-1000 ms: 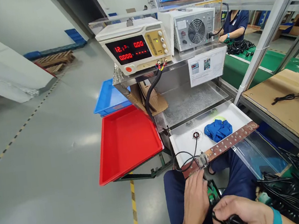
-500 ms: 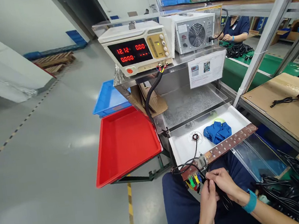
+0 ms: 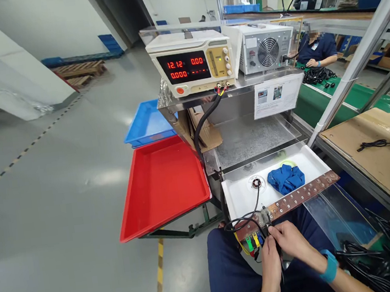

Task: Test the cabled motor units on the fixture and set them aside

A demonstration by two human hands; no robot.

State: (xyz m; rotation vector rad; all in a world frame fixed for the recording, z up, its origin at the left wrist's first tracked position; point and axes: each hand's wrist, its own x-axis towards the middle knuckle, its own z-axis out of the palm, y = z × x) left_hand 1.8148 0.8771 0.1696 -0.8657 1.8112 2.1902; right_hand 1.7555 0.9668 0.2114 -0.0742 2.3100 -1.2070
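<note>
My left hand (image 3: pixel 270 264) is closed around a black cable (image 3: pixel 279 250) above my lap. Just to its upper right, the fingers of my right hand (image 3: pixel 291 239) pinch the same cable close to the edge of the brown studded strip (image 3: pixel 305 192). Part of the cable is hidden by my fingers. A loop of black cable (image 3: pixel 238 226) lies over the strip's left end. From there a thin lead (image 3: pixel 258 198) runs up to a small round part (image 3: pixel 256 183) in the white tray (image 3: pixel 233 203). Green, yellow and blue clips (image 3: pixel 255 240) hang beside my left hand.
A crumpled blue cloth (image 3: pixel 286 179) lies in the white tray. Behind stands a power supply (image 3: pixel 188 47) with red digits. A red tray (image 3: pixel 166 187) is at left, a pile of black cables (image 3: pixel 389 254) at lower right. A co-worker (image 3: pixel 316 48) sits at the back right.
My right hand has shifted slightly up towards the strip's edge, still on the cable. My left hand stays closed just below it. The camera view has shifted a little.
</note>
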